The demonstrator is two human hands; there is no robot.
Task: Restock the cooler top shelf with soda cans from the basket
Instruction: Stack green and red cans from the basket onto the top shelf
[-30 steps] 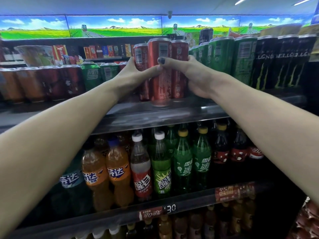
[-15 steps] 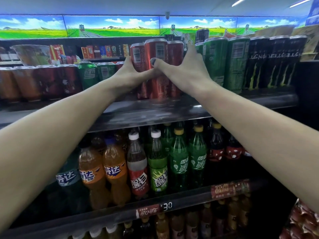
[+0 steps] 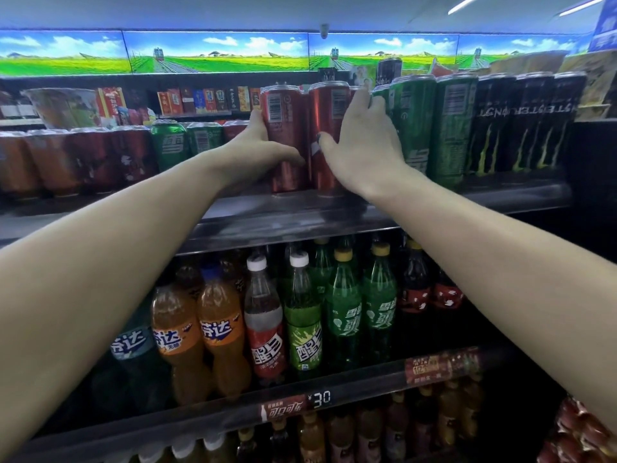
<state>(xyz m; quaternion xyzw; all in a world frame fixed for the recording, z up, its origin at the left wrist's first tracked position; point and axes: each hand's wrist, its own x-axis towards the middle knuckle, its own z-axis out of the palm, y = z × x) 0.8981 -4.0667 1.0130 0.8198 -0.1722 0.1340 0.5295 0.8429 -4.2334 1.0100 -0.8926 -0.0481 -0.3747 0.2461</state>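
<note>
my left hand and right hand clasp red cans between them, fingers closed, squaring them on the top shelf.

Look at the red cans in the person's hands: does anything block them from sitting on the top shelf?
Nothing visible does. The red cans already stand on the top shelf, gripped by the left hand and right hand, between short green cans and tall green cans.
</note>
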